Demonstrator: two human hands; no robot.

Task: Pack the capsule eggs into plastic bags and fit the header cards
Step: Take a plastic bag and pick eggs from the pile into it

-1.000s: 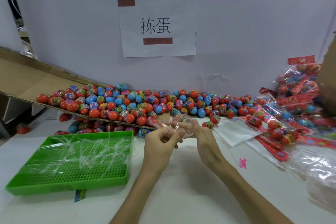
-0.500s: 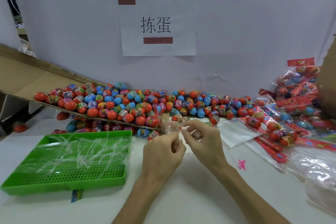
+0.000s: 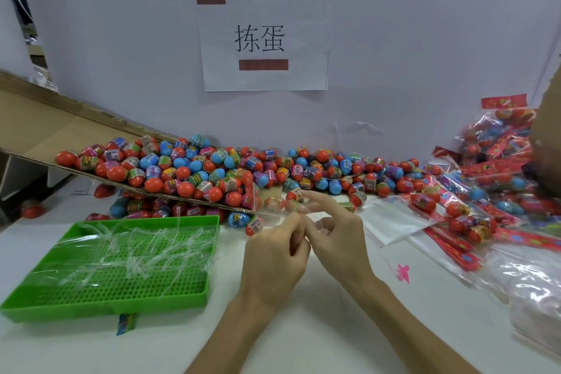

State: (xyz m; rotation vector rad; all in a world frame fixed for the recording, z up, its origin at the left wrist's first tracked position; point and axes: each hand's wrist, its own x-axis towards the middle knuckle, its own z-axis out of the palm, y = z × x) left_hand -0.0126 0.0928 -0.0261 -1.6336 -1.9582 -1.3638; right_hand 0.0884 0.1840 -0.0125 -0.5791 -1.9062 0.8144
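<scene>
Clear plastic bag [image 3: 270, 209] at dead centre, held just above the white table [image 3: 303, 328] and pinched from both sides. Left hand [image 3: 273, 255] at 6 o'clock of the bag, fingers curled in tight, thumb and forefinger nipping the film's near edge. Right hand [image 3: 337, 235] at 4 o'clock of the bag, meeting the left at the fingertips, forefinger stretched toward 11 o'clock, thumb and remaining fingers bent round the film. Orange egg shapes visible through the film; inside it or behind it, impossible to tell.

Capsule eggs [image 3: 243, 167] heaped in a long band at 12 o'clock of the hands, with orange and blue ends and bright printed wraps. Many lying on a tilted cardboard flap [image 3: 39, 130] running off to 10 o'clock, more beneath it on the table.

Green perforated tray [image 3: 106, 310] at 8 o'clock, near the left hand but apart from it, strewn with clear plastic strips [image 3: 136, 249]. Empty flat bags [image 3: 391, 218] at 3 o'clock, just beside the right hand. Beyond them, at 2 to 3 o'clock, filled bags [image 3: 491, 179] piled up and topped with red header cards [image 3: 504, 102]. Paper sign [image 3: 264, 39] with two printed characters on the wall at 12 o'clock. Small pink mark [image 3: 403, 272] on the table at 4 o'clock.
</scene>
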